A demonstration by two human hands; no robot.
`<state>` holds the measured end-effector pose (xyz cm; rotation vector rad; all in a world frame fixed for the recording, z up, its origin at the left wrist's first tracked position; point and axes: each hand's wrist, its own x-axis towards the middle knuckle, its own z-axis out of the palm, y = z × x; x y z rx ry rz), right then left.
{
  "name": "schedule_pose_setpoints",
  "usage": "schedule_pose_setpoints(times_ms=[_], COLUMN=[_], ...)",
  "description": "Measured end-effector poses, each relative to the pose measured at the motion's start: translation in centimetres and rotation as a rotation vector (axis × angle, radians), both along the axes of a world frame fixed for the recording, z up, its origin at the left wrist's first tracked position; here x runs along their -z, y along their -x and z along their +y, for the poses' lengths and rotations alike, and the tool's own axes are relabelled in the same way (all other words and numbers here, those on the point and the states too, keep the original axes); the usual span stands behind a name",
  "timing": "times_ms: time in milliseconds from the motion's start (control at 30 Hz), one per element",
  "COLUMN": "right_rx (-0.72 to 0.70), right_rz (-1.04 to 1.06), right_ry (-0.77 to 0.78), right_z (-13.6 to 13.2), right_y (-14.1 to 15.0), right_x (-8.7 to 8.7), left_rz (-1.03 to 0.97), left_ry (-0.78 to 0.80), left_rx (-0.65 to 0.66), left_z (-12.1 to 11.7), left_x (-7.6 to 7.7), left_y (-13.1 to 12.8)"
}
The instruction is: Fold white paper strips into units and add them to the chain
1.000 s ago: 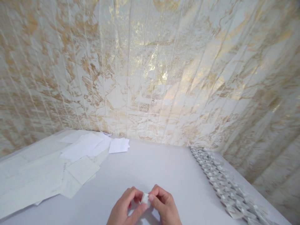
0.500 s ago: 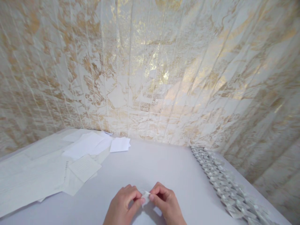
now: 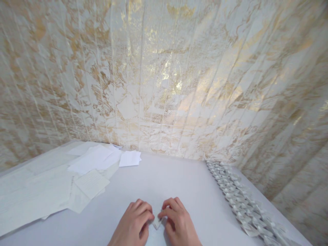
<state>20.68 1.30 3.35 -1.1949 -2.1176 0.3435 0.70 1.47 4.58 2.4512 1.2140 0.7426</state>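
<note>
A small folded piece of white paper lies low at the table, its pointed corner turned toward me. From the left, the curled fingers of my left hand press on its edge. My right hand pinches it from the other side, index fingertip on the upper part and thumb tucked lower. Much of the paper is hidden by the fingertips.
Loose paper sheets cover the left of the white table. A small stack of white paper squares sits at the back. Rows of folded paper pieces run along the right edge. A gold-patterned curtain hangs behind.
Both hands have come down, bringing the folded paper lower toward the table. The fingers have shifted from thumb-and-finger pinches to pressing from above, and the paper's point now faces me.
</note>
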Motion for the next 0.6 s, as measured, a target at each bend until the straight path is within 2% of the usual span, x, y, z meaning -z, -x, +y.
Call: schedule_pose_setpoints(times_ms=[167,400,600], right_rx=[-0.021,-0.029,-0.037], right_rz=[0.038,0.02,-0.006], right_ry=[0.064,0.182,0.14], right_z=[0.1,-0.1,0.1], right_y=[-0.1,0.1,0.2], right_x=[0.1,-1.3,-1.0], left_rz=[0.003,0.029,0.023], left_ry=[0.067,0.074,0.059], left_rx=[-0.022,-0.018,-0.035], left_z=[0.1,0.8,0.8], left_x=[-0.1,0.2,-0.3], left_y=[-0.1,-0.3,-0.4])
